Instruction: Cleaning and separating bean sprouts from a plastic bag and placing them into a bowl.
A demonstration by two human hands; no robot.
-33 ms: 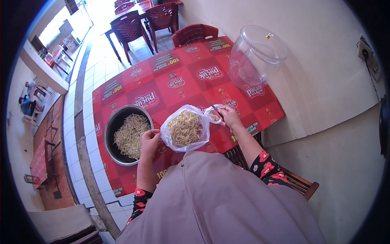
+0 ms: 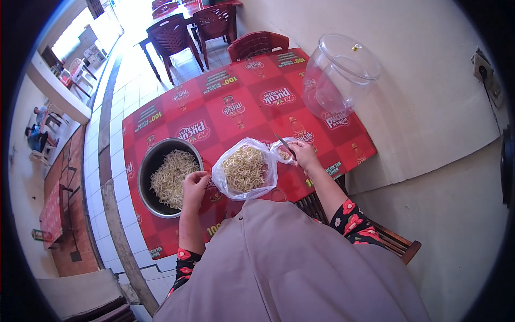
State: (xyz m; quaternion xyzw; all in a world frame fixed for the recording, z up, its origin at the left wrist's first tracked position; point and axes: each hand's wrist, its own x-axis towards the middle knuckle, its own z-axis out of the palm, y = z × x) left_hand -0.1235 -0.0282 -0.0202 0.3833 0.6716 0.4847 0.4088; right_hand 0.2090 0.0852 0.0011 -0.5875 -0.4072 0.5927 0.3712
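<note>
My right hand grips a small knife, its dark blade slanting up and left over a small clear bag with pale bits in it. An open white plastic bag full of bean sprouts sits in front of me. Between that bag and a deep metal pot on the left is my left hand, thumb and fingers pinched together. Whatever they may hold is too small to make out. More bean sprouts lie in the pot.
A red patterned cloth covers the table. A big clear plastic tub stands at its far right, by the wall. Dark red chairs are beyond the far edge. A wooden seat is at my right. Two people sit far left.
My left hand has shifted slightly left, away from the white bag's rim. My right hand and the knife look the same.
</note>
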